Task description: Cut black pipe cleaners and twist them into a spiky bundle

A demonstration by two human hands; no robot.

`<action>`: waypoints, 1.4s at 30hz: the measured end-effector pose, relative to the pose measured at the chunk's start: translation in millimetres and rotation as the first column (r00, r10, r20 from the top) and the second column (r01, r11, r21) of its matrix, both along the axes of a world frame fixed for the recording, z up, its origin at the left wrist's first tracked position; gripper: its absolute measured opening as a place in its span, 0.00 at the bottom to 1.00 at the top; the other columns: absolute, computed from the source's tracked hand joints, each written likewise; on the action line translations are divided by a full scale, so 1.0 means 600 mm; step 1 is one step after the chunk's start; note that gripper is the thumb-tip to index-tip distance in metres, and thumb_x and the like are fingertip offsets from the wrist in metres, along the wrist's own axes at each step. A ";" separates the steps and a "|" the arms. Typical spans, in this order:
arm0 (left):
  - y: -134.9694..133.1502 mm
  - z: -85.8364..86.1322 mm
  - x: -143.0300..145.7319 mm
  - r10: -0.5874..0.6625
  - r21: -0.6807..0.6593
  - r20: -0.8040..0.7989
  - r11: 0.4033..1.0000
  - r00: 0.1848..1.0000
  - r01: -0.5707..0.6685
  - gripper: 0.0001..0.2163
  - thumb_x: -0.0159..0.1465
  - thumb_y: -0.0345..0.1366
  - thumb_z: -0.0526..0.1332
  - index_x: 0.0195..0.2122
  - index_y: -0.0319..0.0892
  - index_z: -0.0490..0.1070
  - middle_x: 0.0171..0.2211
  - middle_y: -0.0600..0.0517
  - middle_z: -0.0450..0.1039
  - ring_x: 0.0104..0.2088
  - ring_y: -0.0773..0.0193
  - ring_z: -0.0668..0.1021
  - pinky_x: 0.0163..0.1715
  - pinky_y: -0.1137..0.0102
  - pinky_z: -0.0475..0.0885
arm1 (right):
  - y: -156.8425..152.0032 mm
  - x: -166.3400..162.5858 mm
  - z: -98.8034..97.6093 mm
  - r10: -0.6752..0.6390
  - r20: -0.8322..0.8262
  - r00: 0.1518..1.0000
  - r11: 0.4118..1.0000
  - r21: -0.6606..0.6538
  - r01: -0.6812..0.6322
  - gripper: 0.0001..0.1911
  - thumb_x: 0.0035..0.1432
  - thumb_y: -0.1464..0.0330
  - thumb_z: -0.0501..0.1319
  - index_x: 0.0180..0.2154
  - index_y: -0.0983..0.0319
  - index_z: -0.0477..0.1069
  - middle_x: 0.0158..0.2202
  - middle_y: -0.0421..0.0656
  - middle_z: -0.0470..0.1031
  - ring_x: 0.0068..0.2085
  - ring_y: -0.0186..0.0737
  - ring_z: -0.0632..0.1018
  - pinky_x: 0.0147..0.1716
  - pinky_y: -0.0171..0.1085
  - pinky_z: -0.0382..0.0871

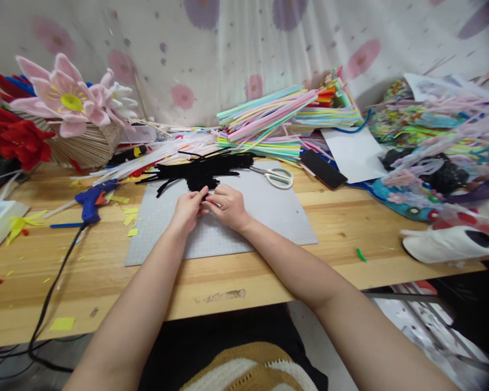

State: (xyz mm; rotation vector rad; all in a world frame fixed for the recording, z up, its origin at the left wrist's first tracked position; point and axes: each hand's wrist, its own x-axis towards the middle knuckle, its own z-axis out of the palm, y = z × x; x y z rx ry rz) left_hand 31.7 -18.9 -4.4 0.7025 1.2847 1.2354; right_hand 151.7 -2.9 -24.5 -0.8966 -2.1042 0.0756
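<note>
A bundle of fuzzy black pipe cleaners lies across the grey cutting mat, with loose ends sticking out to both sides. My left hand and my right hand meet at its near end, fingers pinched on the black piece that hangs down from the bundle. The fingertips of both hands almost touch and partly hide what lies between them. Just right of the bundle, a pair of scissors with pale handles rests on the mat, its blades pointing left.
A blue glue gun and yellow scraps sit left of the mat. Behind are stacks of coloured pipe cleaners and a basket of fuzzy flowers. To the right lie a phone, white paper and a white spool.
</note>
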 end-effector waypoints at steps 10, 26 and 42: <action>0.005 0.001 -0.003 -0.004 0.096 0.091 0.995 0.996 -0.005 0.16 0.46 0.44 0.69 0.26 0.35 0.73 0.13 0.60 0.58 0.13 0.79 0.58 0.14 0.81 0.62 | 0.016 -0.001 -0.004 -0.013 -0.125 0.992 0.954 -0.299 -0.025 0.09 0.55 0.65 0.59 0.31 0.62 0.75 0.27 0.41 0.67 0.30 0.33 0.67 0.32 0.33 0.60; 0.012 -0.011 0.008 0.131 0.233 -0.246 0.970 0.960 -0.072 0.16 0.43 0.45 0.68 0.17 0.38 0.65 0.15 0.59 0.59 0.16 0.75 0.63 0.15 0.77 0.66 | 0.008 0.007 -0.001 -0.050 0.037 0.998 0.992 -0.111 0.054 0.13 0.58 0.66 0.55 0.25 0.61 0.73 0.27 0.44 0.68 0.33 0.38 0.68 0.33 0.36 0.57; 0.006 0.006 -0.041 -0.250 0.041 -0.222 0.963 0.942 0.265 0.17 0.40 0.43 0.71 0.23 0.36 0.70 0.20 0.53 0.69 0.18 0.71 0.70 0.17 0.75 0.68 | 0.025 0.026 -0.006 0.269 -0.313 0.911 0.775 -0.492 -0.398 0.05 0.49 0.70 0.64 0.23 0.64 0.73 0.24 0.37 0.65 0.25 0.29 0.67 0.27 0.31 0.60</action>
